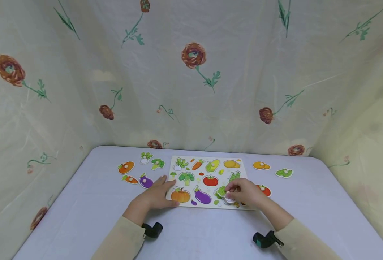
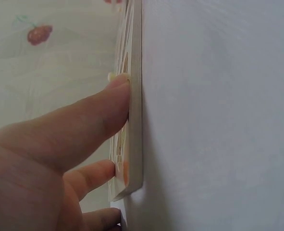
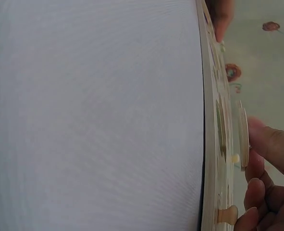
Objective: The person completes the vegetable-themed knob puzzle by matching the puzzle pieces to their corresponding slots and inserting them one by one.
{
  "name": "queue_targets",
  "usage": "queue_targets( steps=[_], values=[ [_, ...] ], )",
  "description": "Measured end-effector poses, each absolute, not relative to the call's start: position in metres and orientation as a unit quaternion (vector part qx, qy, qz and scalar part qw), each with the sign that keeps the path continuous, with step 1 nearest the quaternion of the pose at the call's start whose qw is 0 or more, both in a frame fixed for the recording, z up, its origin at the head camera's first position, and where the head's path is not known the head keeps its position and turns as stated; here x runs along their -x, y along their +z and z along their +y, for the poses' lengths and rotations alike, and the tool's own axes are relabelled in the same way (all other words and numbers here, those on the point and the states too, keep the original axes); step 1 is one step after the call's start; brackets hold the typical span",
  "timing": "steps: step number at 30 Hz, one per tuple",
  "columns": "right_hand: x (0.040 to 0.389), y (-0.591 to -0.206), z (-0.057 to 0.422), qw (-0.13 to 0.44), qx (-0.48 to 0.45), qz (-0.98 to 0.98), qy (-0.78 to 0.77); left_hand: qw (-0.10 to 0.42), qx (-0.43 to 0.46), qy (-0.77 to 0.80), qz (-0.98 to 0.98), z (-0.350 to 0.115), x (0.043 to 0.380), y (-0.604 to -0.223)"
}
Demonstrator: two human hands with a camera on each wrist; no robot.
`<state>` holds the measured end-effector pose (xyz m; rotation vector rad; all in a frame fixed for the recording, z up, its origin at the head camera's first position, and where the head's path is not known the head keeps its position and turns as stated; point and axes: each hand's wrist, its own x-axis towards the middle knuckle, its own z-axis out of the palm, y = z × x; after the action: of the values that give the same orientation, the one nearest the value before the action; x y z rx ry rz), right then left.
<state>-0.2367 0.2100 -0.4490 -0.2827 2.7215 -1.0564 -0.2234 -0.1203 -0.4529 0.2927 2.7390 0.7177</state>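
Observation:
A white wooden puzzle board (image 1: pixel 194 162) with vegetable pictures lies on the table. My left hand (image 1: pixel 159 194) rests at its lower left corner, fingers spread and thumb on the front edge; in the left wrist view the thumb (image 2: pixel 93 118) lies against the board's edge. Above the board's lower right part, my right hand (image 1: pixel 247 193) pinches a green-leaved vegetable puzzle piece (image 1: pixel 222 191). In the right wrist view this thin piece (image 3: pixel 243 137) stands apart from the board, between thumb and fingers. The right hand hides the board's lower right corner.
Left of the board lie pumpkin (image 1: pixel 125 167), carrot (image 1: pixel 131 180), eggplant (image 1: pixel 146 182), broccoli (image 1: pixel 158 164) and white radish (image 1: pixel 145 157) pieces. On the right are a potato-like piece (image 1: pixel 261 165), a green piece (image 1: pixel 284 173) and a tomato piece (image 1: pixel 265 190). Patterned curtains (image 1: pixel 191 108) surround the table.

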Motion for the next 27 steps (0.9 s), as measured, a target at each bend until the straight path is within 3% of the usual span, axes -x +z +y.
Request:
queue_targets(
  steps=[27],
  values=[
    [0.241, -0.46, 0.196, 0.11, 0.097, 0.939, -0.31, 0.143, -0.113, 0.246, 0.952, -0.122, 0.227, -0.459]
  ],
)
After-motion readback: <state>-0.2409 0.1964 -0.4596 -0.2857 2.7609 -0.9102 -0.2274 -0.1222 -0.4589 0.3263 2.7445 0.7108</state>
